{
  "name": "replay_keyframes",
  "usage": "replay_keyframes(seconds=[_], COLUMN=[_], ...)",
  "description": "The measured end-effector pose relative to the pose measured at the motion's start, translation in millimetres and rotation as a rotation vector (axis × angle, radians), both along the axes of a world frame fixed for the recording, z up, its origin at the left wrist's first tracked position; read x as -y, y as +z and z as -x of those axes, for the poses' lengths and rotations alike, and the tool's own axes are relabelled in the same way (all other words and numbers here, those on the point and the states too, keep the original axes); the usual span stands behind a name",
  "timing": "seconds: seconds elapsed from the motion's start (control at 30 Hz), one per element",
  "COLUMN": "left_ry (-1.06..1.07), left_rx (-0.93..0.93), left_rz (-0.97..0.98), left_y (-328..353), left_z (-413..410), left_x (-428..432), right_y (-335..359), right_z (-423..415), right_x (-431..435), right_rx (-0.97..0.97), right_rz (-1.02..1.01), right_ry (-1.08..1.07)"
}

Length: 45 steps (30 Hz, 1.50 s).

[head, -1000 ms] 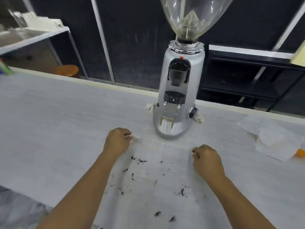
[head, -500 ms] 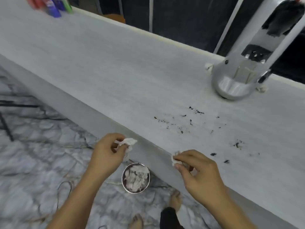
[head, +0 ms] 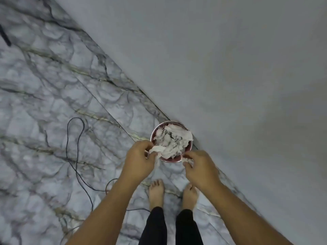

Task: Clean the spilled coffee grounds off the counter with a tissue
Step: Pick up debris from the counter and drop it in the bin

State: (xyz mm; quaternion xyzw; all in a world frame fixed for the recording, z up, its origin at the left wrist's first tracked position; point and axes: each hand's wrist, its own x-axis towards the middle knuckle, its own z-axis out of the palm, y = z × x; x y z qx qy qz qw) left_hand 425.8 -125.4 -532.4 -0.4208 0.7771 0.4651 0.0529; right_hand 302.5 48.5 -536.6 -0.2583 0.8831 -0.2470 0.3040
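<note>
I look straight down at the floor. A small round bin [head: 153, 134] with a metal rim stands against the grey counter front [head: 230, 68], stuffed with crumpled white tissues. My left hand [head: 139, 160] hovers over the bin's near left rim, pinching a crumpled tissue piece [head: 156, 150]. At the near right rim, my right hand [head: 200, 167] pinches another small tissue piece [head: 187, 160]. The countertop and the coffee grounds are out of view.
A thin black cable [head: 74, 156] loops across the marble-patterned floor [head: 53, 103] to the left. My bare feet [head: 156, 193] stand just behind the bin, close to the counter front.
The view has tilted from the countertop down to the floor. Both hands, each still holding a tissue piece, have dropped from the counter edge to just above the bin.
</note>
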Motion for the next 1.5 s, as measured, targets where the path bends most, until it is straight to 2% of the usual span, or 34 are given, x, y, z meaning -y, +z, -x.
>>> replay_keyframes(seconds=[0.13,0.23,0.33,0.43,0.63,0.8,0.93,1.07,1.3,1.5], left_ry=[0.022,0.031,0.011,-0.018,-0.015,-0.050,-0.092,-0.230,-0.479,-0.544], left_rx=[-0.006,0.015,0.066,0.089,0.116,0.097,-0.041,-0.199,-0.411,-0.482], left_rz=[0.000,-0.020,-0.101,-0.100,-0.122,-0.146,-0.133,-0.123,-0.053,-0.041], left_y=[-124,-188,-219,-211,-105,69,207,317,434,467], left_z=[12,18,17,11,-3,-8,-7,10,118,237], left_x=[-12,-21,-28,-30,-33,-33,-45,-71,-118,-164], right_y=[-129,-195,-228,-219,-99,87,228,335,451,484], right_z=[8,9,9,7,0,2,-7,-11,45,148], right_x=[14,16,7,-2,-14,-27,-53,-87,-158,-234], right_rx=[-0.069,-0.059,-0.048,-0.019,0.105,0.143,0.078,-0.023,-0.136,-0.216], right_rz=[-0.051,-0.055,-0.085,-0.105,-0.065,-0.130,-0.050,0.144,0.380,0.483], right_ry=[0.005,-0.030,-0.014,-0.032,-0.015,0.065,0.118,0.028,-0.301,-0.544])
